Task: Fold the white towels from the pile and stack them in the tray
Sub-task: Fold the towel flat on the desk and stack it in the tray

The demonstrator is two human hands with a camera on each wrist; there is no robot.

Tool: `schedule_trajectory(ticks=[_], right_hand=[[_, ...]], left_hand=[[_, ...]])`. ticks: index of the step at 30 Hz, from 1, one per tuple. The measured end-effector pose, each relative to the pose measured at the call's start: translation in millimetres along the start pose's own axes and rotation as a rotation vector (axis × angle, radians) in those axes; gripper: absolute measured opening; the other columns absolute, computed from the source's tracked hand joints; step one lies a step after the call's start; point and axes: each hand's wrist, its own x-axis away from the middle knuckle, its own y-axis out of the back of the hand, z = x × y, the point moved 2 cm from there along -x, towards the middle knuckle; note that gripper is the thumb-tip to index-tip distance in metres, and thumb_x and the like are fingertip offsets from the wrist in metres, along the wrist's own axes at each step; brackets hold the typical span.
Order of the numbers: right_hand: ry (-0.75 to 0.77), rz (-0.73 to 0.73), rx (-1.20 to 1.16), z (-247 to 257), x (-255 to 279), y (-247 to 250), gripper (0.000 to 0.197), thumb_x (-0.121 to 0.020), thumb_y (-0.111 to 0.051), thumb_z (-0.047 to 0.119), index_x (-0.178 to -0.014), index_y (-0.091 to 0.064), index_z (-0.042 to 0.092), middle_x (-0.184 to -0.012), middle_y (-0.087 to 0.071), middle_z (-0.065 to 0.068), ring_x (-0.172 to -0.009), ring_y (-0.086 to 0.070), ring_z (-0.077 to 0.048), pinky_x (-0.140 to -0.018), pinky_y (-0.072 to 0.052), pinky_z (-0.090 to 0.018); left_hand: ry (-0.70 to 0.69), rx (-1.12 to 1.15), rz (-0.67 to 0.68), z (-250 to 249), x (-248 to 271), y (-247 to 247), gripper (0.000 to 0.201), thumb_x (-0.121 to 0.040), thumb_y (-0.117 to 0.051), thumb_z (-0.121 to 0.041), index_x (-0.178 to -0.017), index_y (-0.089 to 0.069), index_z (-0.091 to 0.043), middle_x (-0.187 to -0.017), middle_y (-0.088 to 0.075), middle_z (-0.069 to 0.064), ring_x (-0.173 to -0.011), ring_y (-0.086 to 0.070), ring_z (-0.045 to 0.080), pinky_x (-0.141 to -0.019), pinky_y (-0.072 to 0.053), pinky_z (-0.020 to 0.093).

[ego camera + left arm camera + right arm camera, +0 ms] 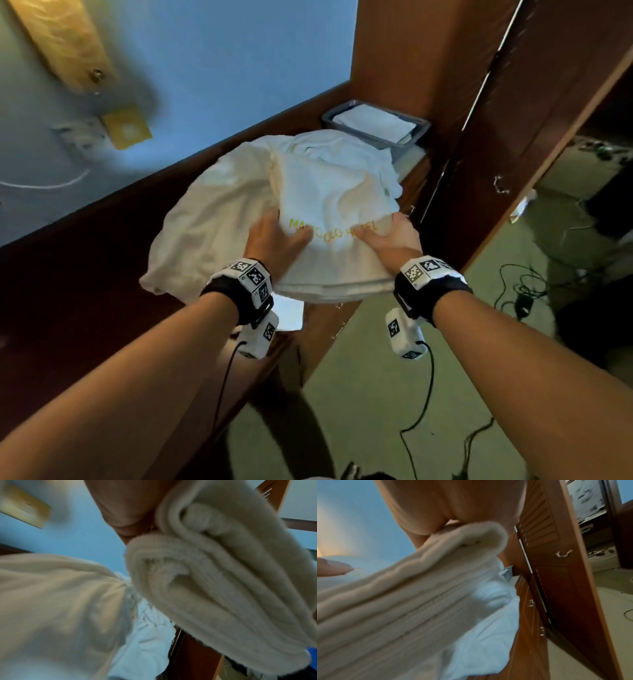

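Observation:
I hold a folded white towel with yellow lettering by its near edge, just above the loose pile of white towels on the wooden counter. My left hand grips its left side and my right hand its right side, thumbs on top and fingers hidden underneath. The left wrist view shows the towel's layered folded edge beside the palm, and the right wrist view shows the same edge under the palm. A grey tray at the back right holds a folded towel.
The counter runs along a blue wall. A brown louvred wardrobe door with a metal handle stands right beside the tray and pile. Black cables lie on the pale floor at the right.

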Motion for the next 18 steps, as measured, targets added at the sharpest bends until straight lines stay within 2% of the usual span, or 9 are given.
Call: schedule_trajectory(ticks=[2,5,8,11,15,18], right_hand=[[-0.011,-0.055,0.008,-18,-26,37,0.056,-0.079,-0.076,0.051,-0.115,-0.056,0.014,-0.103,-0.062,0.001,-0.092,-0.06,-0.021,-0.075,-0.045,-0.029],[-0.052,-0.113,0.032,-43,-62,81,0.053,-0.078,-0.075,0.05,-0.111,-0.056,0.013,-0.101,-0.063,-0.001,-0.09,-0.061,-0.023,-0.076,-0.051,-0.034],[-0.095,-0.165,0.054,-66,-96,116,0.05,-0.08,-0.074,0.049,-0.108,-0.055,0.013,-0.098,-0.062,0.0,-0.086,-0.058,-0.023,-0.072,-0.046,-0.031],[-0.135,-0.2,0.063,-87,-132,141,0.048,-0.08,-0.074,0.049,-0.106,-0.054,0.015,-0.096,-0.061,0.001,-0.084,-0.057,-0.022,-0.072,-0.043,-0.029],[-0.174,-0.231,0.069,-107,-189,162,0.044,-0.079,-0.074,0.049,-0.103,-0.053,0.017,-0.097,-0.062,0.001,-0.085,-0.058,-0.023,-0.074,-0.044,-0.03],[-0.191,-0.241,0.081,-113,-239,171,0.043,-0.079,-0.073,0.048,-0.102,-0.054,0.017,-0.096,-0.062,0.001,-0.086,-0.059,-0.023,-0.073,-0.045,-0.03]], left_hand=[[-0.019,0.041,0.023,-27,-21,-40,0.042,-0.076,-0.074,-0.048,-0.102,-0.062,-0.016,-0.1,-0.069,0.001,-0.095,-0.06,0.027,-0.075,-0.041,0.029],[-0.057,0.089,0.038,-59,-48,-95,0.045,-0.071,-0.072,-0.054,-0.095,-0.067,-0.016,-0.091,-0.072,0.001,-0.09,-0.065,0.027,-0.077,-0.05,0.033],[-0.092,0.136,0.089,-87,-75,-143,0.042,-0.069,-0.069,-0.051,-0.091,-0.067,-0.015,-0.085,-0.072,0.001,-0.084,-0.067,0.026,-0.074,-0.051,0.033],[-0.106,0.145,0.155,-109,-106,-184,0.034,-0.071,-0.069,-0.052,-0.086,-0.065,-0.021,-0.083,-0.071,-0.006,-0.085,-0.067,0.022,-0.076,-0.051,0.031],[-0.12,0.166,0.194,-131,-153,-230,0.031,-0.081,-0.075,-0.044,-0.09,-0.068,-0.015,-0.079,-0.068,-0.004,-0.081,-0.063,0.023,-0.066,-0.038,0.024],[-0.142,0.187,0.192,-139,-199,-264,0.035,-0.082,-0.073,-0.047,-0.089,-0.068,-0.014,-0.077,-0.068,-0.007,-0.081,-0.063,0.023,-0.066,-0.037,0.024]])
